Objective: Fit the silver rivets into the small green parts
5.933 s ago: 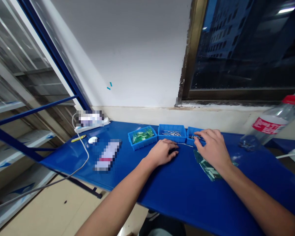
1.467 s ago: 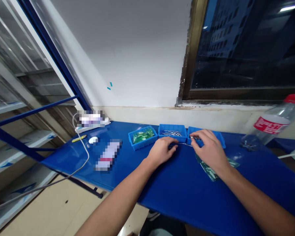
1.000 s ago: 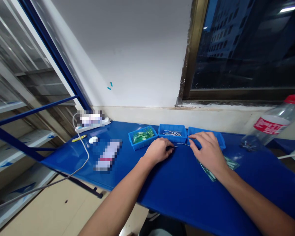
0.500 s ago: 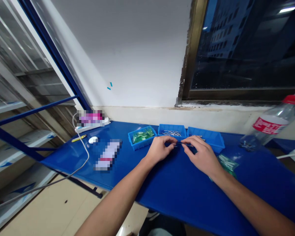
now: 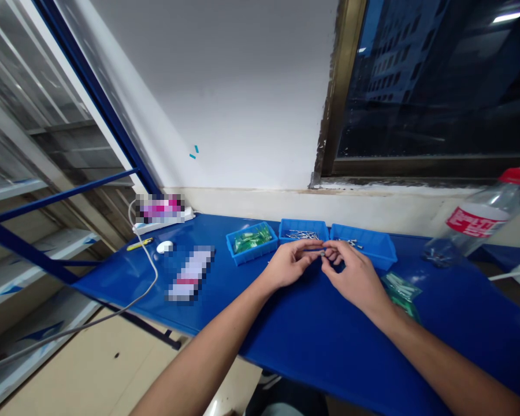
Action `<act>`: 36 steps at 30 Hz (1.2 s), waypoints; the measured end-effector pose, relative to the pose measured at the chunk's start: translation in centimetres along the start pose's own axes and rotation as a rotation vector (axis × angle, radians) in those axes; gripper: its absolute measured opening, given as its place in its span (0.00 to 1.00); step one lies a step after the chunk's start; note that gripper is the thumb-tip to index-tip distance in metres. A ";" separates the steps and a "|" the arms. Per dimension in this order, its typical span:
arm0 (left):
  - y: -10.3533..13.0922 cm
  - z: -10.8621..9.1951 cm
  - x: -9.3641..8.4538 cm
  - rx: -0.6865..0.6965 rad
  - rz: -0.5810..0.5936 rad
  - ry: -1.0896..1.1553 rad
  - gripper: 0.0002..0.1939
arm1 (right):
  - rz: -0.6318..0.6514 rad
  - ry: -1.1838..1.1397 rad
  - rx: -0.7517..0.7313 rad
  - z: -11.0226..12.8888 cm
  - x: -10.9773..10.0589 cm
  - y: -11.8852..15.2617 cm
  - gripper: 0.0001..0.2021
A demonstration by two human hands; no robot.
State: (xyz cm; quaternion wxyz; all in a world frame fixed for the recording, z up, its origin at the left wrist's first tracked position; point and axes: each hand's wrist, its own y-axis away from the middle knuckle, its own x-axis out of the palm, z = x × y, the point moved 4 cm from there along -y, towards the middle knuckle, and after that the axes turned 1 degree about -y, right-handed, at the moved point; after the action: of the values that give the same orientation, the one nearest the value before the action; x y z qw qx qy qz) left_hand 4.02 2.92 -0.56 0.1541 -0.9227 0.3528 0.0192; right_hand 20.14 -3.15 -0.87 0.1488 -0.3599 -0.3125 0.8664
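Observation:
My left hand (image 5: 288,263) and my right hand (image 5: 351,267) meet fingertip to fingertip above the blue table, in front of the bins. A thin rod-like piece lies along my left fingers, which are closed on it. At its right end, my right thumb and fingers pinch a small metallic part (image 5: 322,253). Behind my hands, a blue bin (image 5: 303,225) holds thin metal pins. The blue bin to its right (image 5: 379,250) has a few small metal pieces at its left end. Green packets (image 5: 252,238) fill the left bin (image 5: 246,256).
Clear-and-green plastic bags (image 5: 402,289) lie right of my right hand. A red-capped bottle (image 5: 472,222) stands at the right. On the left are a yellow cutter (image 5: 139,244), a white oval object (image 5: 164,247), a cable (image 5: 153,271) and a power strip (image 5: 164,221).
My hands have come together, with the left shifted slightly right. The small metallic part now shows between the fingertips, and more of the right bin's metal pieces are visible.

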 end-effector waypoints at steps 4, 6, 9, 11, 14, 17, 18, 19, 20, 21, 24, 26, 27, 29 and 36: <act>0.2 0.0 0.0 -0.017 -0.018 0.015 0.24 | 0.015 0.021 -0.005 0.1 -0.1 -0.2 0.07; 0.3 0.0 -0.2 -0.064 -0.024 -0.088 0.24 | 0.012 -0.014 0.013 0.2 -0.3 -0.3 0.06; 0.4 -0.1 -0.4 -0.121 0.016 -0.232 0.22 | 0.045 -0.098 0.024 0.3 -0.3 -0.3 0.06; 0.4 -0.1 -0.4 -0.124 0.029 -0.250 0.20 | 0.077 -0.132 0.001 0.4 -0.2 -0.3 0.05; 0.2 0.3 -0.6 -0.116 -0.015 -0.225 0.16 | 0.094 -0.139 -0.037 0.5 -0.1 -0.3 0.07; 0.2 0.6 -0.9 -0.107 -0.068 -0.297 0.13 | 0.084 -0.176 0.035 0.2 0.1 -0.1 0.07; 0.2 0.5 -1.0 -0.093 -0.078 -0.333 0.13 | 0.078 -0.206 0.088 0.0 0.2 -0.1 0.07; 0.2 0.4 -1.0 -0.074 -0.083 -0.366 0.12 | 0.073 -0.241 0.143 -0.3 0.4 0.0 0.07; 0.2 0.2 -1.0 -0.052 -0.087 -0.394 0.12 | 0.069 -0.277 0.195 -0.6 0.5 0.1 0.08; 0.3 0.1 -1.0 -0.030 -0.090 -0.416 0.11 | 0.067 -0.309 0.238 -0.8 0.7 0.2 0.09; 0.2 0.0 -1.0 0.010 -0.089 -0.447 0.10 | 0.081 -0.364 0.301 -1.4 1.1 0.3 0.10; 0.1 0.1 -1.0 0.019 -0.106 -0.411 0.13 | 0.092 -0.355 0.300 -1.6 1.3 0.4 0.09; 0.1 0.2 -1.0 0.021 -0.115 -0.374 0.15 | 0.097 -0.336 0.287 -1.5 1.3 0.4 0.09; 0.1 0.2 -1.0 0.024 -0.122 -0.299 0.18 | 0.100 -0.286 0.246 -1.3 1.2 0.3 0.09; 0.4 -1.2 -0.9 -0.001 -0.099 -0.484 0.16 | 0.102 -0.189 0.138 -0.2 0.6 0.0 0.06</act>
State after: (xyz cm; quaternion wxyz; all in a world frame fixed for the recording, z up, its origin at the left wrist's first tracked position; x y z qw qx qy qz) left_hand 2.98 2.82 0.61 0.2344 -0.9075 0.2598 0.2322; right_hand 19.86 -2.81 -1.29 0.0989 -0.2812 -0.2463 0.9222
